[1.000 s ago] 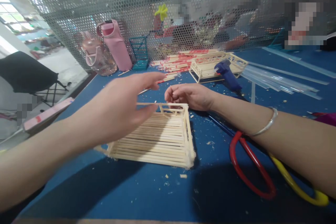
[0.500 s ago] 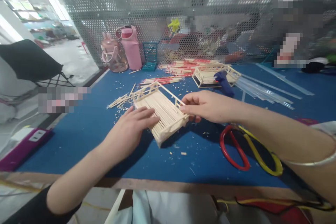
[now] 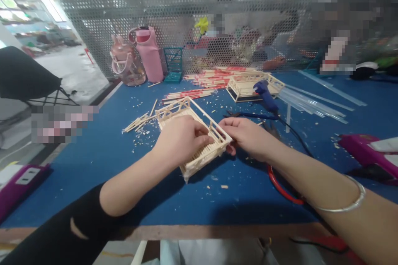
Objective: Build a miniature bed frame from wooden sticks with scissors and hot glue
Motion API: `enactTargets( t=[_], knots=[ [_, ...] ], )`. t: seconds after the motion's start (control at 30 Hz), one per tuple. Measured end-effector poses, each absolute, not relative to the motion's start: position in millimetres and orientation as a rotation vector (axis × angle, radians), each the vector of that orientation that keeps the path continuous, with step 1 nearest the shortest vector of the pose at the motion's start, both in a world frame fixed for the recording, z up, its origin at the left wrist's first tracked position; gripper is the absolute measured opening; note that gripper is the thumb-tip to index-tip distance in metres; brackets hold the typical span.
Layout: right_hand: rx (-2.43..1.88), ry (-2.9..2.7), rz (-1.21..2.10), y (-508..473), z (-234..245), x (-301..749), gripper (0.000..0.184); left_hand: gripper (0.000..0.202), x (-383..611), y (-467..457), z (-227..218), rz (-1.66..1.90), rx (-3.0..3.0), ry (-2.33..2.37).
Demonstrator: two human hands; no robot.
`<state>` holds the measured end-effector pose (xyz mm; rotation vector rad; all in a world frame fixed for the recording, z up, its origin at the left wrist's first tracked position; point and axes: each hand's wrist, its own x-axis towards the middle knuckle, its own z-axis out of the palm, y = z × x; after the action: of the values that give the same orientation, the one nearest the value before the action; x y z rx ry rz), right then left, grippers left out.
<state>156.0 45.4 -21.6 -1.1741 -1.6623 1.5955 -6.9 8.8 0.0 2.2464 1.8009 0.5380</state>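
Note:
A small model made of wooden sticks [image 3: 202,167], with a slatted floor and low railings, sits tilted on the table in front of me. My left hand [image 3: 180,134] reaches across its floor, with bent fingers and thumb closing at the inside of the right-hand railing; the fingertips are partly hidden. At the right corner, my right hand [image 3: 247,136] grips the railing between thumb and fingers from outside. Just beyond that hand lie dark-handled pliers [image 3: 256,116]. Scissors with a red handle [image 3: 281,186] are half covered by my right forearm.
Behind stand a second stick model [image 3: 241,91], a blue glue gun [image 3: 266,96], clear glue sticks [image 3: 311,101] and red-marked sticks [image 3: 214,78]. Loose sticks [image 3: 137,122] lie left. Two pink bottles [image 3: 151,56] stand by the perforated screen [image 3: 174,12]. Purple power strips [image 3: 363,149] flank the table.
My left hand has slid right and up over the model, from lying flat to curled at the right railing. My right hand stays at the corner. The view has shifted, uncovering the pliers.

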Motion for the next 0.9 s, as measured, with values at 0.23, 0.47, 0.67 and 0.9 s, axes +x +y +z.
enactTargets(
  t=[0.23,0.47,0.67,0.9],
  knots=[
    [-1.181,-1.602,1.603,42.6,-28.8,156.1,0.009,0.012,1.7,5.5,-4.4,0.711,1.989,1.728],
    [-1.073,-1.567,1.591,46.5,-32.2,159.5,0.025,0.009,2.6,8.9,-11.8,0.875,1.99,1.648],
    [-1.067,-1.615,1.632,51.1,-33.3,163.6,0.026,0.012,3.3,10.7,-14.9,0.853,2.022,1.724],
    [-1.082,-1.716,1.543,55.5,-33.0,164.3,0.028,0.024,-6.3,25.0,-10.3,0.77,2.215,1.693]
  ],
)
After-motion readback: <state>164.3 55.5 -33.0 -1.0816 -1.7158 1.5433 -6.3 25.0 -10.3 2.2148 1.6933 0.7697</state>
